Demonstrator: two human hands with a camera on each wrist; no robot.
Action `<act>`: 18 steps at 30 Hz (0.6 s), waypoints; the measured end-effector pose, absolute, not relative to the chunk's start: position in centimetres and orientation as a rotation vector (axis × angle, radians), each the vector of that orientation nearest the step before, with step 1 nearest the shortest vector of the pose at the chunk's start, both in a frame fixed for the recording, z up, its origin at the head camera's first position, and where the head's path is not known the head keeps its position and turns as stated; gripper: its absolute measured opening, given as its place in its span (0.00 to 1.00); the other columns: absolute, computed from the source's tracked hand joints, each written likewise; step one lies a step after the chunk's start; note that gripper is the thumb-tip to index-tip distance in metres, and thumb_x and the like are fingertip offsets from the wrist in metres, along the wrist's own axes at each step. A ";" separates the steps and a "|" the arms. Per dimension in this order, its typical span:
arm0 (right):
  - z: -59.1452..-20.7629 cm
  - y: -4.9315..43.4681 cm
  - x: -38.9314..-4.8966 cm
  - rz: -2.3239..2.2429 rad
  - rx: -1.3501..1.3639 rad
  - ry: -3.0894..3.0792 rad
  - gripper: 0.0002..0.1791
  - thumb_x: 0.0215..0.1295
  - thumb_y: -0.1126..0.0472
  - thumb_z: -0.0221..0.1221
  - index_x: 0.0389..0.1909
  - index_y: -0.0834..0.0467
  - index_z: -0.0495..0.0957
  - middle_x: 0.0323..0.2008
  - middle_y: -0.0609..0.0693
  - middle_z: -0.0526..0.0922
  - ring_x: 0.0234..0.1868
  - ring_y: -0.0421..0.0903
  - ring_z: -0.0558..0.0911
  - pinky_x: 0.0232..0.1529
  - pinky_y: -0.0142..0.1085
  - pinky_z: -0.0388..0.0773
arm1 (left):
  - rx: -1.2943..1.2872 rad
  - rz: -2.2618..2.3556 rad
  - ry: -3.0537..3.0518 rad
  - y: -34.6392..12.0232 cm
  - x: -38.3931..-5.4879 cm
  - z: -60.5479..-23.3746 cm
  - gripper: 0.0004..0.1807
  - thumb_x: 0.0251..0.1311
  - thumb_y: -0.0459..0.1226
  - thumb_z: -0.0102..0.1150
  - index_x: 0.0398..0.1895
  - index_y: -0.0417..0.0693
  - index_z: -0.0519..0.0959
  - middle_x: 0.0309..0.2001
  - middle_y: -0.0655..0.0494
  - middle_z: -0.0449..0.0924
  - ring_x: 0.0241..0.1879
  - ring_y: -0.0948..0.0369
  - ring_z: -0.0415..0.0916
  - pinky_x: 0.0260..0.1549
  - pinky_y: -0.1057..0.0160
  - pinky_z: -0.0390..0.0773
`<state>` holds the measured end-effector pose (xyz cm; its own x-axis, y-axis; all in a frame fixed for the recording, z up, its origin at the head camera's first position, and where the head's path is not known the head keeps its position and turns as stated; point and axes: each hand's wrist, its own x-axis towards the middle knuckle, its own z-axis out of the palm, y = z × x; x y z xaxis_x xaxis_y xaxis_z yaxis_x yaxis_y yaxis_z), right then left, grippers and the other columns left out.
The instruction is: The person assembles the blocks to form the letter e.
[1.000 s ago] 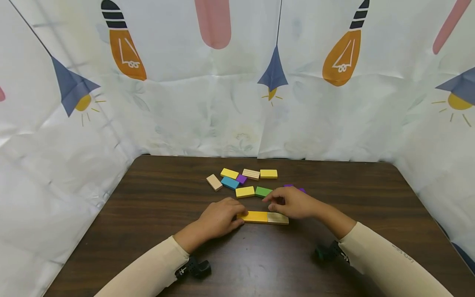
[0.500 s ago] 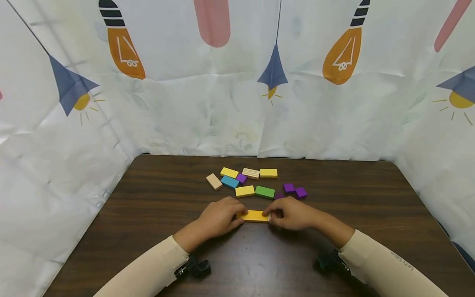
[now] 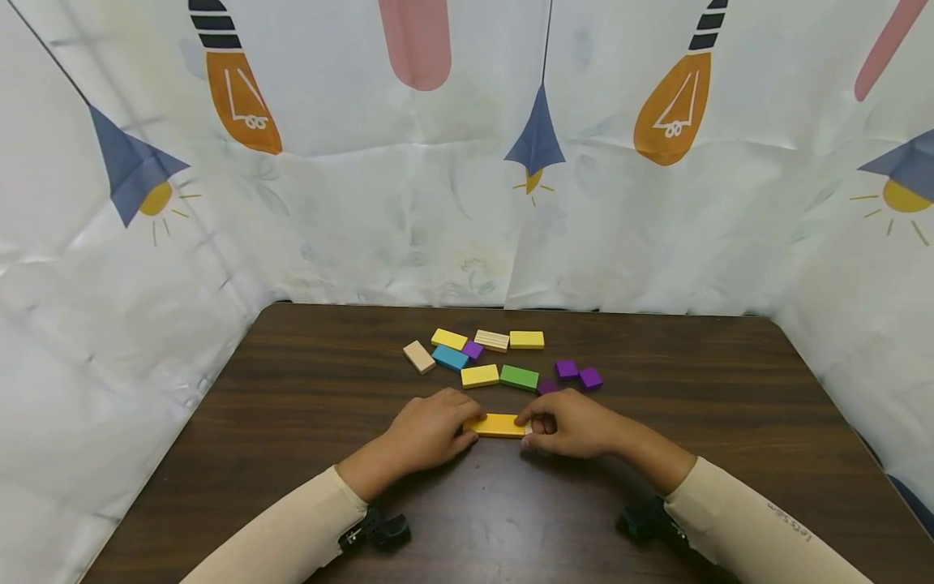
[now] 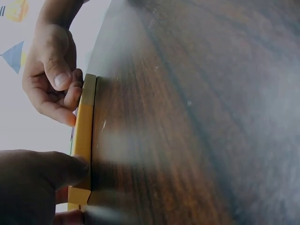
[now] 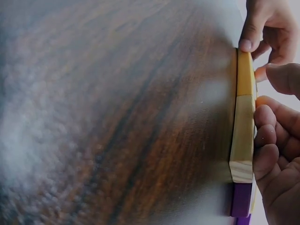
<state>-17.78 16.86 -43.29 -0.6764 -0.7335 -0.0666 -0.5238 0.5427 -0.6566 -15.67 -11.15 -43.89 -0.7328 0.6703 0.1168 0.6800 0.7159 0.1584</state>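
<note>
My left hand (image 3: 438, 430) pinches the left end of a yellow wooden block (image 3: 499, 425) lying flat on the table. Its thumb (image 4: 75, 168) presses the near face, with fingers behind. End to end with that block is a plain wood block (image 5: 243, 136), mostly covered by my right hand (image 3: 576, 426) in the head view. The right fingers are loosely bent, their tips right at the far side of the plain block in the right wrist view. The right thumb (image 4: 60, 79) stands apart from the block in the left wrist view.
Beyond the hands lie a green block (image 3: 520, 377), a yellow block (image 3: 479, 376), a blue block (image 3: 450, 357) and several other yellow, plain and purple ones. Small purple blocks (image 3: 566, 370) sit behind the right hand. A printed cloth (image 3: 409, 227) hangs past the dark wooden table (image 3: 328, 365).
My right hand has come nearer and lower, covering the plain block and uncovering the purple blocks. Its thumb has since shifted slightly toward me. The left hand keeps its hold on the yellow block.
</note>
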 end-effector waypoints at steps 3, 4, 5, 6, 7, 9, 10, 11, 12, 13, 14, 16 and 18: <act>-43.3 16.9 -17.7 -0.887 -1.040 2.457 0.14 0.69 0.52 0.67 0.51 0.53 0.86 0.28 0.37 0.76 0.27 0.34 0.73 0.30 0.31 0.72 | -1.125 -0.318 -2.848 -11.4 -15.8 -43.6 0.15 0.67 0.49 0.66 0.52 0.56 0.84 0.49 0.61 0.83 0.51 0.60 0.78 0.35 0.56 0.82; -43.3 16.9 -17.7 -0.889 -1.042 2.459 0.14 0.69 0.52 0.66 0.50 0.53 0.86 0.27 0.37 0.76 0.27 0.34 0.73 0.30 0.31 0.72 | -1.114 -0.327 -2.844 -11.6 -15.9 -43.6 0.14 0.68 0.49 0.65 0.52 0.57 0.84 0.48 0.62 0.83 0.51 0.60 0.78 0.36 0.56 0.82; -43.3 16.9 -17.7 -0.891 -1.045 2.460 0.14 0.69 0.52 0.66 0.50 0.54 0.86 0.27 0.37 0.76 0.27 0.34 0.73 0.29 0.31 0.72 | -1.096 -0.337 -2.840 -11.7 -16.1 -43.5 0.14 0.68 0.49 0.65 0.52 0.57 0.84 0.48 0.61 0.83 0.52 0.60 0.78 0.37 0.55 0.82; -43.4 16.9 -17.7 -0.893 -1.048 2.460 0.13 0.70 0.52 0.66 0.50 0.54 0.86 0.27 0.37 0.76 0.27 0.33 0.73 0.29 0.31 0.72 | -1.075 -0.352 -2.835 -11.9 -16.2 -43.3 0.14 0.68 0.49 0.65 0.52 0.58 0.84 0.48 0.61 0.83 0.51 0.60 0.78 0.38 0.55 0.82; -43.4 16.9 -17.7 -0.895 -1.052 2.459 0.13 0.70 0.53 0.66 0.50 0.54 0.86 0.27 0.37 0.76 0.26 0.33 0.73 0.29 0.31 0.72 | -1.049 -0.356 -2.834 -12.1 -16.5 -43.3 0.13 0.69 0.49 0.65 0.52 0.58 0.83 0.47 0.61 0.83 0.51 0.60 0.79 0.39 0.55 0.82; -43.3 16.9 -17.7 -0.906 -1.055 2.453 0.13 0.70 0.53 0.66 0.50 0.55 0.86 0.27 0.37 0.76 0.26 0.34 0.73 0.29 0.31 0.72 | -1.002 -0.369 -2.823 -12.6 -17.1 -43.1 0.14 0.68 0.48 0.66 0.52 0.57 0.83 0.47 0.60 0.83 0.51 0.60 0.79 0.42 0.54 0.82; -43.3 16.9 -17.7 -0.908 -1.052 2.451 0.13 0.70 0.53 0.65 0.50 0.55 0.86 0.27 0.37 0.76 0.26 0.34 0.73 0.29 0.31 0.72 | -0.982 -0.373 -2.816 -12.9 -17.5 -43.0 0.15 0.67 0.47 0.67 0.53 0.55 0.83 0.48 0.59 0.83 0.51 0.59 0.79 0.45 0.53 0.81; -43.3 16.9 -17.7 -0.915 -1.048 2.446 0.12 0.71 0.54 0.65 0.49 0.55 0.86 0.27 0.37 0.77 0.26 0.34 0.73 0.29 0.31 0.73 | -0.967 -0.374 -2.806 -13.2 -17.9 -42.9 0.15 0.66 0.46 0.68 0.53 0.54 0.83 0.48 0.58 0.83 0.51 0.57 0.80 0.47 0.53 0.81; -43.3 16.9 -17.7 -0.919 -1.044 2.442 0.12 0.71 0.54 0.65 0.49 0.55 0.86 0.27 0.37 0.77 0.27 0.34 0.73 0.29 0.31 0.73 | -0.955 -0.371 -2.797 -13.6 -18.3 -42.9 0.16 0.65 0.45 0.69 0.53 0.52 0.83 0.49 0.57 0.84 0.52 0.56 0.80 0.50 0.52 0.80; -43.2 16.9 -17.6 -0.923 -1.039 2.440 0.11 0.71 0.55 0.65 0.49 0.55 0.86 0.27 0.37 0.77 0.27 0.34 0.73 0.29 0.31 0.73 | -0.943 -0.363 -2.790 -14.0 -18.6 -42.9 0.17 0.65 0.44 0.69 0.54 0.51 0.83 0.49 0.55 0.84 0.53 0.55 0.80 0.53 0.50 0.78; -43.2 16.9 -17.6 -0.926 -1.036 2.438 0.11 0.71 0.55 0.64 0.48 0.55 0.86 0.27 0.37 0.77 0.27 0.34 0.73 0.29 0.31 0.73 | -0.933 -0.359 -2.781 -14.3 -19.0 -42.8 0.18 0.64 0.43 0.70 0.54 0.49 0.83 0.50 0.54 0.84 0.54 0.53 0.79 0.56 0.49 0.76; -43.2 16.9 -17.6 -0.928 -1.028 2.439 0.10 0.71 0.57 0.64 0.48 0.55 0.87 0.27 0.37 0.77 0.27 0.34 0.73 0.29 0.31 0.73 | -0.911 -0.320 -2.770 -15.1 -19.8 -43.0 0.20 0.63 0.42 0.71 0.56 0.47 0.83 0.53 0.51 0.83 0.57 0.50 0.78 0.60 0.46 0.74; -43.2 16.8 -17.6 -0.925 -1.024 2.445 0.10 0.71 0.57 0.63 0.48 0.54 0.87 0.27 0.37 0.77 0.27 0.34 0.73 0.28 0.30 0.72 | -0.883 -0.292 -2.775 -15.8 -20.5 -43.2 0.22 0.63 0.42 0.72 0.57 0.46 0.82 0.55 0.50 0.81 0.59 0.49 0.76 0.61 0.44 0.72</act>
<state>-17.62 16.84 -43.22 -0.6860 -0.7258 -0.0516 -0.5100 0.5301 -0.6774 -20.50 -15.82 -43.23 -0.7970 0.5443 0.2619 0.5869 0.8004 0.1224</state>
